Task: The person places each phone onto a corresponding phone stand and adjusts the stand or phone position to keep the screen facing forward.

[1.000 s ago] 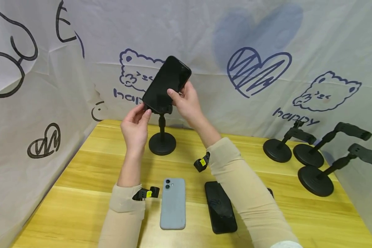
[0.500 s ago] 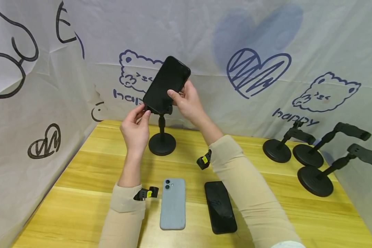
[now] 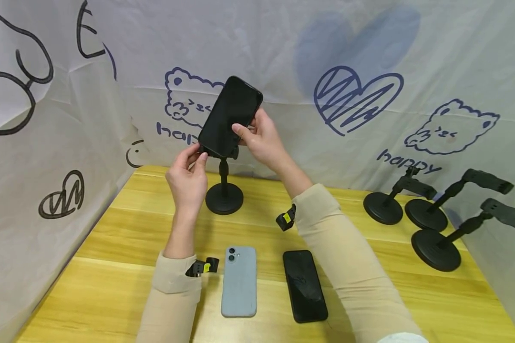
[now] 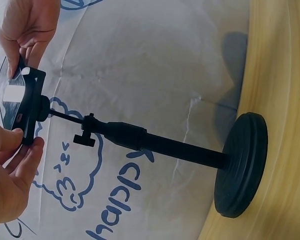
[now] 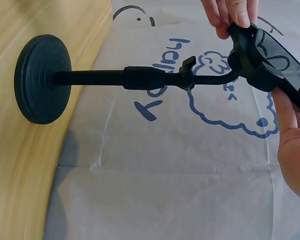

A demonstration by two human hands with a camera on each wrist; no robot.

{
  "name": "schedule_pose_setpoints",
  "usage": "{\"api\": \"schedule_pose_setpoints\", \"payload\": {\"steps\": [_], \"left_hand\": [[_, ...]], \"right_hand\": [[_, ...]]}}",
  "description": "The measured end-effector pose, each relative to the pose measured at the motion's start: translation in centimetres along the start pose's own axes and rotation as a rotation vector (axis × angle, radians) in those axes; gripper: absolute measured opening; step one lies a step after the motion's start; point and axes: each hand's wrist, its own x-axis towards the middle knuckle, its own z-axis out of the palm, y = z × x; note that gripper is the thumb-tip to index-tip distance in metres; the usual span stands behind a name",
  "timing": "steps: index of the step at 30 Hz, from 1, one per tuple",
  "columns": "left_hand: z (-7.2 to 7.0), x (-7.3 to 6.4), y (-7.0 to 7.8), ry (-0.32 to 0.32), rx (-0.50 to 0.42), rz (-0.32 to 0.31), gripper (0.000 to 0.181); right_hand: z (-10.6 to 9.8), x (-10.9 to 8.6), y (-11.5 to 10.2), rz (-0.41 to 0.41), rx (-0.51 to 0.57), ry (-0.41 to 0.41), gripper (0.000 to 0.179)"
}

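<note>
Black phone (image 3: pixel 228 119): raised above the desk (image 3: pixel 128 238) near its far edge, screen toward the wearer, tilted with its upper end leaning right. It sits between the two hands, at the head of a black stand (image 3: pixel 224 200) whose round base rests near the far edge, left of the middle.

Left hand (image 3: pixel 186 181): grasping; thumb and fingers pinch the end of the stand's clamp (image 5: pixel 251 59) at the phone's lower left corner. Right hand (image 3: pixel 262 143): grasping the phone by its right long edge, thumb over the screen, fingers behind; it is higher than the left hand. Cannot tell how firmly the clamp seats the phone.

Nearer the wearer, between the forearms: grey-blue phone (image 3: pixel 239 286), back up, and a dark phone (image 3: pixel 305 287), screen up. Three spare stands (image 3: pixel 383 208) stand toward the far right corner.
</note>
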Motion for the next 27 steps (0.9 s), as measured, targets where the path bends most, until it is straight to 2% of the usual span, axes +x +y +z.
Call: {"api": "schedule_pose_setpoints", "payload": {"steps": [9, 20, 27], "left_hand": [[-0.35, 0.00, -0.07, 0.010, 0.073, 0.031, 0.028], [-0.63, 0.31, -0.54, 0.015, 0.028, 0.042, 0.027], [-0.74, 0.29, -0.55, 0.009, 0.048, 0.075, 0.027]], "right_hand": [[-0.08, 0.21, -0.37, 0.017, -0.072, -0.020, 0.037], [-0.35, 0.59, -0.65, 0.010, -0.125, -0.068, 0.041], [-0.43, 0.61, -0.82, 0.009, -0.138, -0.084, 0.042]]}}
